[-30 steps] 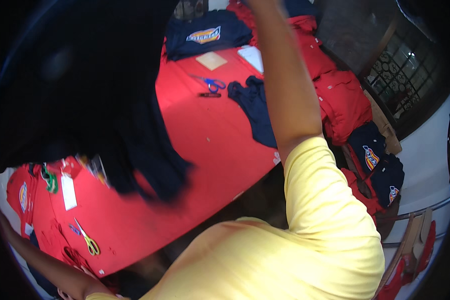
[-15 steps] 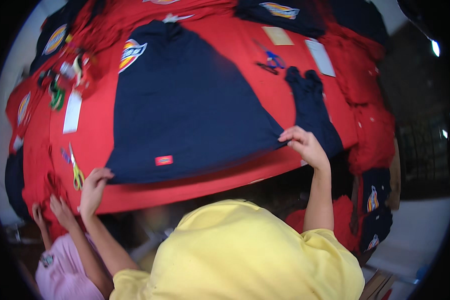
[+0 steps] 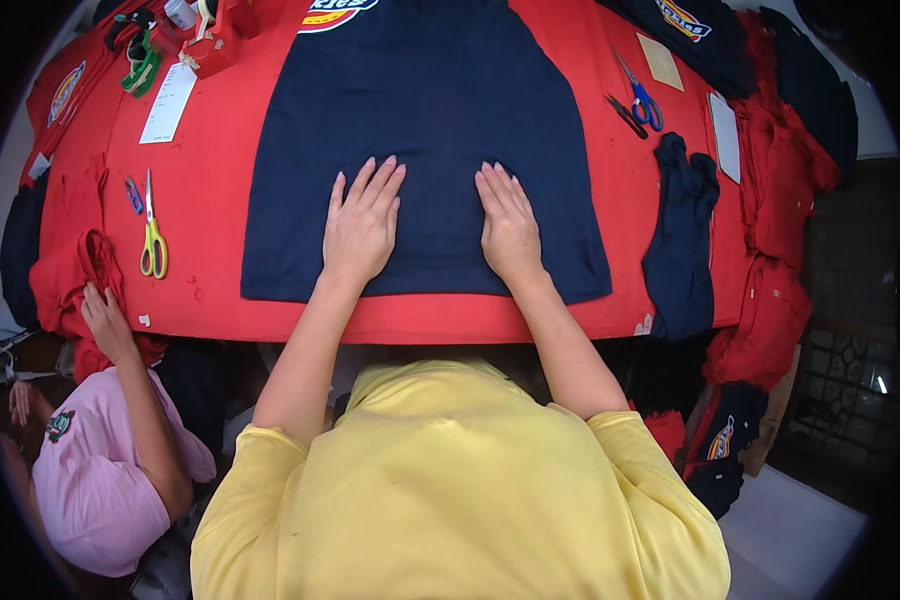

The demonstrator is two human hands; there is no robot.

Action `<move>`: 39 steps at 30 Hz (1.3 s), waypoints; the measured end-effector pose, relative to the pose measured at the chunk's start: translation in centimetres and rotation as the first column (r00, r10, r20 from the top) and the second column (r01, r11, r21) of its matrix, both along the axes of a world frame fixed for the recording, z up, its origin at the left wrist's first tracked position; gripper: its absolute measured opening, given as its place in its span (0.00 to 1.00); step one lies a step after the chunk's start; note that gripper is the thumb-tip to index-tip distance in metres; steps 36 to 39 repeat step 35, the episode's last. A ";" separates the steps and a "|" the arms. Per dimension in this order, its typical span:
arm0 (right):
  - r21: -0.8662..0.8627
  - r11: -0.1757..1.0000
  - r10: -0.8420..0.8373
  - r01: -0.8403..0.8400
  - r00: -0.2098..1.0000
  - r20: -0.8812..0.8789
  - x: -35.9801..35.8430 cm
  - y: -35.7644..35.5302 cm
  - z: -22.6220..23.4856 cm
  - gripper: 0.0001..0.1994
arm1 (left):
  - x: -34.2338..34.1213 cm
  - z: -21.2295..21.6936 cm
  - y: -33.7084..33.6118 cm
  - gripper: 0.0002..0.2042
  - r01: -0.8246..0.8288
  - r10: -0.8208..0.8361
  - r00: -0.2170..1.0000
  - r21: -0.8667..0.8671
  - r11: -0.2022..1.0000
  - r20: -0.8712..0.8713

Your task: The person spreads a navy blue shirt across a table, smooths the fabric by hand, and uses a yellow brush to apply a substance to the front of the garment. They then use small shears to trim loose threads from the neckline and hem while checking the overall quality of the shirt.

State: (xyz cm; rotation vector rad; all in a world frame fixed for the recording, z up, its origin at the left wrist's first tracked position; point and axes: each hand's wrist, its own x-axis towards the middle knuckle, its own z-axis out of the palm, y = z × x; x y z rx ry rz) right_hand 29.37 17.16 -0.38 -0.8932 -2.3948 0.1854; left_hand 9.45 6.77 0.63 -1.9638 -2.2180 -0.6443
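Note:
A dark navy garment [image 3: 440,110] with a round printed emblem [image 3: 335,14] at its far left lies spread on the red-covered table [image 3: 210,190]. Its hem runs across close to the table's front edge. My left hand [image 3: 363,225] rests flat on the lower left part of the cloth, fingers stretched out. Palm down on the lower right part lies my right hand [image 3: 508,220], its fingers also extended. Neither one grips anything. The garment's far end is cut off by the picture's top edge.
Yellow-handled scissors [image 3: 152,240] and small blue snips [image 3: 134,195] lie at left, below a white paper slip [image 3: 168,103] and a tape dispenser [image 3: 210,45]. Blue scissors [image 3: 646,105] and a folded navy piece [image 3: 682,240] lie at right. A pink-sleeved co-worker's hand [image 3: 107,320] touches red cloth.
Both hands have let go of the garment's lower corners and moved inward onto it. The cloth now lies flatter, and its small red label no longer shows. My view has shifted nearer.

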 end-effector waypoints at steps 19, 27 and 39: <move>0.050 0.998 0.035 -0.031 0.995 -0.090 -3.4 3.8 3.8 0.22 | 1.2 2.0 6.5 0.17 0.084 -0.134 0.971 0.245 0.966 0.197; 0.032 0.998 -0.053 0.051 0.995 0.089 -6.2 13.6 0.3 0.22 | -5.6 0.4 13.5 0.23 -0.173 0.161 0.982 -0.130 0.976 -0.097; -0.003 0.999 -0.048 0.048 0.995 0.086 -7.2 14.8 0.6 0.23 | -5.9 0.8 14.6 0.23 -0.217 0.204 0.973 -0.129 0.968 -0.109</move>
